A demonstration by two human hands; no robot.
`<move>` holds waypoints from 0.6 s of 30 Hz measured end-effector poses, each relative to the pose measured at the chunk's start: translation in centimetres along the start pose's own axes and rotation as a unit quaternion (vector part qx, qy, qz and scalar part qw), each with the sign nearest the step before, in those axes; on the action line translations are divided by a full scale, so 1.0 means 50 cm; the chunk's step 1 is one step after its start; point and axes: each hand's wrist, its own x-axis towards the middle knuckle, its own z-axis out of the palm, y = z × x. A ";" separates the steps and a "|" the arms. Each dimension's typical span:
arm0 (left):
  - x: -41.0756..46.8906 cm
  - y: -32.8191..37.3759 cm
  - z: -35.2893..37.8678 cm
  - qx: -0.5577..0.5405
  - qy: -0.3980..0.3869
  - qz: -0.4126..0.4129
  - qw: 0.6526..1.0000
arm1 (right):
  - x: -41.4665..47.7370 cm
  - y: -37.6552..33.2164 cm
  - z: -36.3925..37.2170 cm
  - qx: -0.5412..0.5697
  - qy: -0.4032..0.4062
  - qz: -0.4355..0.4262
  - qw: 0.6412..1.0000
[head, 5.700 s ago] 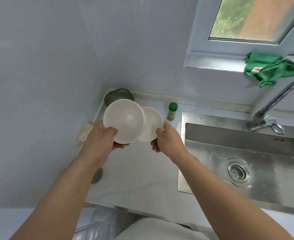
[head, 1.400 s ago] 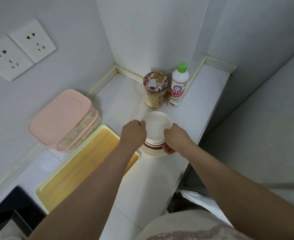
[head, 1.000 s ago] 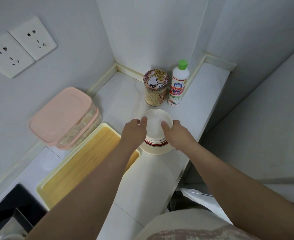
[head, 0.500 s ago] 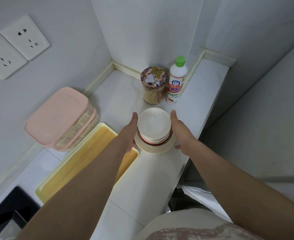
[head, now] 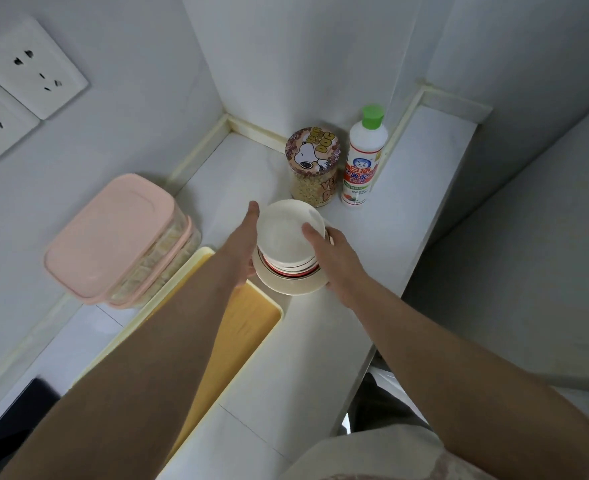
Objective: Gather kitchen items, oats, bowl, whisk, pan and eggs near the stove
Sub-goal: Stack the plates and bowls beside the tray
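Note:
A white bowl (head: pixel 284 233) sits on top of a stack of red-striped bowls on a cream plate (head: pixel 286 284), all on the white counter (head: pixel 286 368). My left hand (head: pixel 246 242) lies flat against the stack's left side with straight fingers. My right hand (head: pixel 331 258) is on the right side, its thumb over the top bowl's rim and its fingers behind, pinching the rim. A jar of oats (head: pixel 312 171) with a cartoon-dog lid stands just beyond the stack.
A white bottle with a green cap (head: pixel 364 161) stands right of the jar. A pink-lidded container (head: pixel 113 233) and a yellow tray (head: pixel 248 320) lie to the left. The black stove corner (head: pixel 16 417) shows at bottom left. The counter drops off at the right.
I turned from the sink to this corner and set the white bowl on the stack. Since half a second ago my right thumb has moved onto the top bowl's rim.

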 end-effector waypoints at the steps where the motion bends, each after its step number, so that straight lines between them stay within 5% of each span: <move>1: 0.000 0.006 -0.005 -0.013 0.010 0.006 1.000 | 0.002 -0.005 0.007 -0.002 -0.005 -0.005 1.000; 9: 0.047 0.015 -0.045 -0.115 0.045 0.101 0.987 | 0.055 -0.053 0.086 0.005 -0.048 0.002 0.999; 18: 0.064 -0.004 -0.038 -0.284 0.098 0.073 0.951 | 0.096 -0.080 0.130 0.056 -0.024 -0.055 0.997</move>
